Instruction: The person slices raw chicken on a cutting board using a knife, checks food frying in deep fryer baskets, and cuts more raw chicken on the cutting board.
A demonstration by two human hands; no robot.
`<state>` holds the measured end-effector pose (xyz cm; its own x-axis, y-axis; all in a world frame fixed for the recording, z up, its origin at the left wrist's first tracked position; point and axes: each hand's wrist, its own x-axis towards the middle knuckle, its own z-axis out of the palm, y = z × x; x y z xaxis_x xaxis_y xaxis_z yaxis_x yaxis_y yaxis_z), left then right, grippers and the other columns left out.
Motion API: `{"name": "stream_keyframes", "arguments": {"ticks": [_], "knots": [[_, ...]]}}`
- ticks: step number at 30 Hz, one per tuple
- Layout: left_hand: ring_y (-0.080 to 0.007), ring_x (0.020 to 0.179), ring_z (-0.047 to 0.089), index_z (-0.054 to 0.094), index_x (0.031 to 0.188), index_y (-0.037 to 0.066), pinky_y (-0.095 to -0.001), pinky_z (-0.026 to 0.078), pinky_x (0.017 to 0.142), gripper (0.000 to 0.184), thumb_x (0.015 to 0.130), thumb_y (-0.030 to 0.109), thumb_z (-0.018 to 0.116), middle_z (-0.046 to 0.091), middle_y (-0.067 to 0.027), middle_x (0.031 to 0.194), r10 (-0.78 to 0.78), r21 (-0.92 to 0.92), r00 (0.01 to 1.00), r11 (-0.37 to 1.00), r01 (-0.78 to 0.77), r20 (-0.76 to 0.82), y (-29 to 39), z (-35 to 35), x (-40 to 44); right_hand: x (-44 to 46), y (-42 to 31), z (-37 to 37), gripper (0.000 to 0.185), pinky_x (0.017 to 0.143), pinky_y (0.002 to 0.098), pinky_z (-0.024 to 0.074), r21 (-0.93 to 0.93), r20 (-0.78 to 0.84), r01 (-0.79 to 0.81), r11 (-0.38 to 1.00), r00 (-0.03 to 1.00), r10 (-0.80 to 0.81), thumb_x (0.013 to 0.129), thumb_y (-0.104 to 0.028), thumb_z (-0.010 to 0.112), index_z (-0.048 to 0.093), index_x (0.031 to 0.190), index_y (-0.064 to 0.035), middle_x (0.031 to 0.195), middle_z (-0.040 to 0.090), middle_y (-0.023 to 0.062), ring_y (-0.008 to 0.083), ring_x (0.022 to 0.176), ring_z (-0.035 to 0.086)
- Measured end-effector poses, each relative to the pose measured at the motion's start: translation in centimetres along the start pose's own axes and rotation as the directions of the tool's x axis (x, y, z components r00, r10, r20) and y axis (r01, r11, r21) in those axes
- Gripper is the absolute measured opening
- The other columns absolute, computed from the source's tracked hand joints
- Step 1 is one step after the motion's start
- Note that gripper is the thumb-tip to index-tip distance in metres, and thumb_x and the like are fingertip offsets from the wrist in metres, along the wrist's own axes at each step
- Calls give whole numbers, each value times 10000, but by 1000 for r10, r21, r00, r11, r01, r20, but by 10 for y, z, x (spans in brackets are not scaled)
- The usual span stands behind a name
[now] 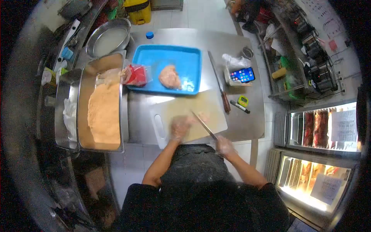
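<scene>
My right hand (225,147), in a clear glove, is closed round the handle of a knife (205,125). The blade points up and left over the cutting board (221,120), beside small pale meat pieces (204,116). My left hand (181,128), also gloved and blurred, is at the meat on the board, left of the blade; what its fingers hold cannot be made out. Beyond the board, a larger piece of raw meat (169,77) lies in a blue tray (148,52).
Left of the table (141,127) stands a metal pan of orange-tan powder (104,120). A red bag (136,75) overlaps the tray's left edge. A second long knife (219,83), a marker (240,106), a green timer (243,101) and a phone (242,75) lie on the right. A person (247,11) is beyond.
</scene>
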<state>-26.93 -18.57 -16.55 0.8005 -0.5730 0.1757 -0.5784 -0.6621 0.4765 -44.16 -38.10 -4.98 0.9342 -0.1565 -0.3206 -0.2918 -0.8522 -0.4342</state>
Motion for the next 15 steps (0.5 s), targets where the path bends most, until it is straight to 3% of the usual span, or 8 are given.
{"name": "stream_keyframes", "arguments": {"ticks": [1, 4, 6, 9, 12, 14, 15], "knots": [[-300, 809, 568, 689, 899, 165, -412, 441, 736, 192, 726, 221, 624, 607, -111, 822, 0, -15, 1000, 1000, 0, -10, 5, -14, 4, 16, -11, 0, 125, 691, 469, 474, -20, 22, -42, 999, 999, 42, 840, -112, 465, 514, 899, -14, 826, 591, 244, 408, 777, 582], [-314, 799, 567, 683, 887, 169, -430, 447, 715, 180, 723, 221, 630, 603, -111, 817, -28, -75, 998, 997, 23, -63, 9, -39, -3, 56, -9, 59, 372, 793, 382, 504, -36, -168, 276, 960, 946, -278, 796, -115, 530, 500, 1130, 46, 1078, 587, 193, 294, 903, 600], [-321, 794, 565, 677, 893, 160, -440, 449, 709, 188, 721, 223, 636, 601, -112, 819, -55, -141, 987, 989, 33, -153, 0, -23, -9, 84, -21, 83, 386, 788, 382, 509, 62, -293, 337, 939, 906, -306, 785, -99, 534, 495, 1138, 54, 1093, 585, 196, 287, 885, 603], [-317, 794, 565, 677, 909, 142, -440, 450, 730, 206, 735, 245, 641, 602, -103, 835, -141, -131, 987, 983, 130, -79, 5, -19, -7, 61, -41, 45, 329, 771, 390, 514, -251, 24, 148, 957, 989, -146, 816, -84, 516, 498, 1103, 77, 1053, 593, 212, 291, 856, 605], [-312, 797, 569, 689, 882, 116, -429, 451, 749, 195, 747, 248, 638, 610, -102, 846, -77, 3, 987, 997, 79, -141, 8, -8, -7, 10, -6, 38, 228, 712, 459, 482, 37, -39, 28, 999, 999, -27, 828, -135, 516, 509, 1012, 0, 872, 603, 212, 405, 787, 583], [-323, 839, 565, 687, 889, 104, -425, 448, 765, 214, 747, 256, 639, 615, -110, 877, -72, 89, 993, 993, 80, -95, 3, 3, -14, -30, 35, 62, 256, 742, 443, 508, -247, -211, 283, 927, 918, -336, 840, -71, 472, 507, 1043, 81, 914, 600, 222, 342, 829, 602], [-329, 860, 563, 686, 892, 97, -423, 447, 773, 223, 746, 259, 639, 618, -114, 892, -68, 136, 995, 988, 78, -77, -1, 8, -14, -31, 31, 52, 261, 747, 443, 507, -204, -95, 219, 954, 966, -242, 837, -77, 478, 509, 1047, 74, 916, 599, 224, 345, 833, 604]]}}
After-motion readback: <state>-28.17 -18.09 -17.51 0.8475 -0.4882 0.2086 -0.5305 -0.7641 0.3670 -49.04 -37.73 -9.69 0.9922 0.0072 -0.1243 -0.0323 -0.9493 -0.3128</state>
